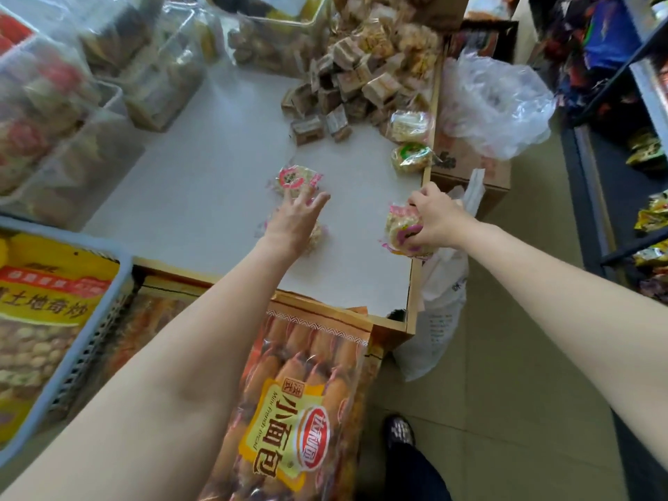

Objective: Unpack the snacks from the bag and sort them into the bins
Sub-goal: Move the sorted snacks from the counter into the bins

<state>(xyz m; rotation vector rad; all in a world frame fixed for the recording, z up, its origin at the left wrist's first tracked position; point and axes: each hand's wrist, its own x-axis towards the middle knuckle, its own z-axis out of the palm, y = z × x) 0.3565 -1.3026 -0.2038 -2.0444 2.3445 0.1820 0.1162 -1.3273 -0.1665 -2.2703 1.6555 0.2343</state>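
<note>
My left hand [294, 220] stretches over the white tabletop [202, 182], fingers spread, fingertips touching a round red-labelled rice cake packet [294, 179]. Another packet [316, 235] lies partly hidden under its palm. My right hand [432, 218] grips a stack of pink-labelled rice cake packets [399, 229] at the table's right edge. A green-labelled packet [412, 157] and a pale one [410, 126] lie further back, beside a heap of small brown wrapped snacks [347, 95]. A white plastic bag [439, 312] hangs off the table's right side, below my right hand.
Clear plastic bins [54, 113] of snacks line the left and back. A grey basket [68, 356] with yellow packs sits at front left, a mini French bread pack [300, 410] below my left arm. A crumpled clear bag [495, 103] lies on a cardboard box [466, 168]; shelves stand right.
</note>
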